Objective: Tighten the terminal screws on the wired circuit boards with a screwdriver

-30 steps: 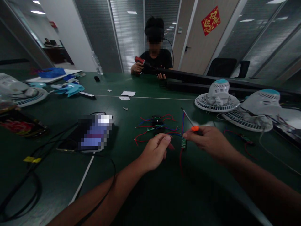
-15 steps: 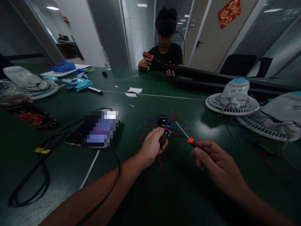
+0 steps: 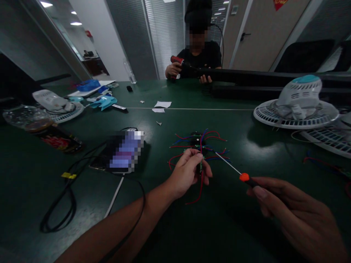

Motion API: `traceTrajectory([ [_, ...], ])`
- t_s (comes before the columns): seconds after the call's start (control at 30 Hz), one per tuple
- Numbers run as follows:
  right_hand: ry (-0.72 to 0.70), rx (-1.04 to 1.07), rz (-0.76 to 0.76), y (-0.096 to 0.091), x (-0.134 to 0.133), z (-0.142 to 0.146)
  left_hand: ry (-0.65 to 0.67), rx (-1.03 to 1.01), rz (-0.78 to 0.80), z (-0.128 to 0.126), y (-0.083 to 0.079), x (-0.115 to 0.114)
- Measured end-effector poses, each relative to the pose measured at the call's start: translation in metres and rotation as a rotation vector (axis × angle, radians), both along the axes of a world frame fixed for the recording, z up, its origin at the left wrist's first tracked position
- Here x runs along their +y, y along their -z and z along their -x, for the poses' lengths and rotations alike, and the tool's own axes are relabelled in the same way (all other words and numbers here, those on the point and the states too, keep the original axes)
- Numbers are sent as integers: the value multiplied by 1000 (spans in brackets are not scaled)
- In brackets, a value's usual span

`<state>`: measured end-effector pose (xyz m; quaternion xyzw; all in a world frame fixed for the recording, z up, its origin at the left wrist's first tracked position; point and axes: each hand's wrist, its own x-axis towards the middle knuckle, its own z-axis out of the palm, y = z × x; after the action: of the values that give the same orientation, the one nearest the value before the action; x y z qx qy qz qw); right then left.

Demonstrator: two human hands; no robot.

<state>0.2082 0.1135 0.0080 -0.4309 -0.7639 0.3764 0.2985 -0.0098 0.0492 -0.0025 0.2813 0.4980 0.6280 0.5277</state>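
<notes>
My left hand [image 3: 189,168] is closed on a small green circuit board [image 3: 200,167] with red and blue wires coming off it. A red wire [image 3: 201,190] hangs below the fingers. My right hand [image 3: 290,208] grips a screwdriver [image 3: 244,178] with an orange and black handle, its thin shaft pointing up and left toward the boards. Just beyond my left hand, several similar boards [image 3: 197,140] with red and blue leads lie on the green table [image 3: 153,146]. My fingers partly hide the held board.
A phone [image 3: 124,151] with cables lies at left, near a tipped dark-labelled bottle [image 3: 55,135]. White fan parts [image 3: 296,102] stand at right, another [image 3: 60,106] at far left. Across the table a person holds a red power drill [image 3: 177,60] against a long black bar [image 3: 246,75].
The view has shifted, with the room tilting slightly. My right hand and screwdriver have moved right and down, away from my left hand. The board in my left hand has turned more upright.
</notes>
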Motion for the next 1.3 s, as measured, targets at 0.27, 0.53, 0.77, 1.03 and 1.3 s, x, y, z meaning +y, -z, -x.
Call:
traceTrajectory([
  [0.27,-67,-34,-66,-4,-2,8,-29,105,11,5,2,1],
  [0.53,-110,-22,-138,-6,-8,5,-73,161,6,-1,3,0],
  [0.77,-136,-46,-178,-12,-12,7,-80,155,12,0,4,0],
  [1.03,-178,-64,-173,-14,-12,10,-86,170,46,-3,0,-2],
  [1.3,-206,-97,-147,-15,-13,10,-83,208,77,-4,-2,-3],
])
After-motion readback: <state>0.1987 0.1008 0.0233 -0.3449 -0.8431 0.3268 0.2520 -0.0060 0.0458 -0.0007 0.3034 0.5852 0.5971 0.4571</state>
